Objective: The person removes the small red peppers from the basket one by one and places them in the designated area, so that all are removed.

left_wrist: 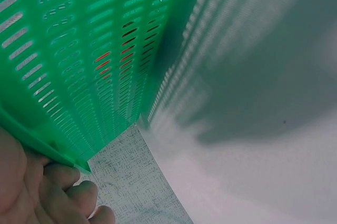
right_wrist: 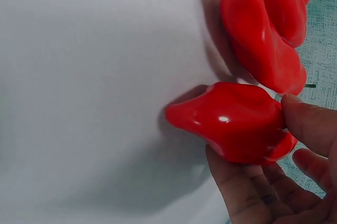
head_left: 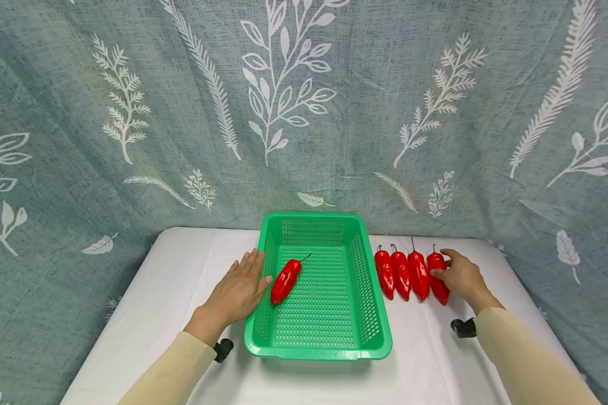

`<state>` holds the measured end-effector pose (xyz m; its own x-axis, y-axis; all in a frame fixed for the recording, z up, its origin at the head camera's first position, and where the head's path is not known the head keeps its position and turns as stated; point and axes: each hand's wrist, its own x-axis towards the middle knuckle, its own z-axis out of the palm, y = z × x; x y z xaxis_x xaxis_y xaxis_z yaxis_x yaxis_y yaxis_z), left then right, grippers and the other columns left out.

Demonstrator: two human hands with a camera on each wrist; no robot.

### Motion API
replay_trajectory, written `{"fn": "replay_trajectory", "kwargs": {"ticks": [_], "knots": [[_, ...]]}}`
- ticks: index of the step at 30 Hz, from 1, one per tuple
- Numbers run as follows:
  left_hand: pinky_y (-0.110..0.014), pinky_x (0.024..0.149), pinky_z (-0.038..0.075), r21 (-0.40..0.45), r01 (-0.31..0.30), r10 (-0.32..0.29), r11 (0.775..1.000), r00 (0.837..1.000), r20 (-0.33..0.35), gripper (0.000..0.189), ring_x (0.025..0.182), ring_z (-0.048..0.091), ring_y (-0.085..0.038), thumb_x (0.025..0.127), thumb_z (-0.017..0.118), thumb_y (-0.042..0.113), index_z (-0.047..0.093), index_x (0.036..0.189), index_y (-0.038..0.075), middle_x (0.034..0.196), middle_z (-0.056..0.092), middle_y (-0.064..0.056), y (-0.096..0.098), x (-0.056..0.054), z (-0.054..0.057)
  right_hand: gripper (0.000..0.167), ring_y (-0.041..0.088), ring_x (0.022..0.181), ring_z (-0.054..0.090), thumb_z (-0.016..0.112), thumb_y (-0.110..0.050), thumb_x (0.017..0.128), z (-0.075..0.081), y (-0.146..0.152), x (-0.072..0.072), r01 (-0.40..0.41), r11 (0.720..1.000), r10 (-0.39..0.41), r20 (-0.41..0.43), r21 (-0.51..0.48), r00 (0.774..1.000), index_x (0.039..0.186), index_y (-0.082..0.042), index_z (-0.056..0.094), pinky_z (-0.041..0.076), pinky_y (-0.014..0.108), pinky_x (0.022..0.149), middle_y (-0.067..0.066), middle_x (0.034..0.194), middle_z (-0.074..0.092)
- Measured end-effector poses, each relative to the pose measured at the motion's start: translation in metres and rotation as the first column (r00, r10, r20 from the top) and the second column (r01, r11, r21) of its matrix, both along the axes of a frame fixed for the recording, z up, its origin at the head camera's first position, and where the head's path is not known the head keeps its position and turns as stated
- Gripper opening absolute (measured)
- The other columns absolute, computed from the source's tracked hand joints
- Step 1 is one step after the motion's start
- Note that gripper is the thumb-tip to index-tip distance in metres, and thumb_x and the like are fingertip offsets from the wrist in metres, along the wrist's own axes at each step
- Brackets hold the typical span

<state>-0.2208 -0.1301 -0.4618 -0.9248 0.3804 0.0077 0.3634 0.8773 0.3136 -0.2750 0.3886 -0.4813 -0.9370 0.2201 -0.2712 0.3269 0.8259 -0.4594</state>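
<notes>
A green perforated plastic basket point(head_left: 320, 353) stands on the white table, with one red pepper point(head_left: 286, 281) lying tilted inside near its left wall. My left hand point(head_left: 238, 289) rests on the basket's left rim, its fingers straight. To the right of the basket, my right hand point(head_left: 463, 278) pinches the rightmost red pepper point(right_wrist: 226, 119) between thumb and fingers. That pepper's narrow tip points toward me, over the table. In the left wrist view, red shows through slots in the basket wall point(left_wrist: 79, 71).
Three more red peppers lie side by side between basket and right hand: a left one point(head_left: 384, 273), a middle one point(head_left: 400, 273) and a right one point(head_left: 418, 275). A green-grey curtain point(head_left: 354, 169) with white leaf prints hangs behind the white table point(head_left: 425, 360).
</notes>
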Motion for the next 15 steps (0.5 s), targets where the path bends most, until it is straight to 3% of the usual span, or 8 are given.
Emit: {"fn": "replay_trajectory", "kwargs": {"ticks": [15], "knots": [[-0.057,0.131,0.021,0.003,0.001,-0.001,1.0,1.0,-0.002,0.072,0.162,0.02,-0.041,0.114,0.041,0.043,0.023,0.165,-0.004,0.174,0.02,-0.023,0.0005,0.0004,0.0007,0.077,0.052,0.125,0.055,0.07,-0.021,0.1,-0.0045,-0.0015,0.0025,-0.007,1.0,0.007,-0.009,-0.013,1.0,0.158,0.009,0.03,0.055,0.062,0.101,0.04,0.146,0.046]]}}
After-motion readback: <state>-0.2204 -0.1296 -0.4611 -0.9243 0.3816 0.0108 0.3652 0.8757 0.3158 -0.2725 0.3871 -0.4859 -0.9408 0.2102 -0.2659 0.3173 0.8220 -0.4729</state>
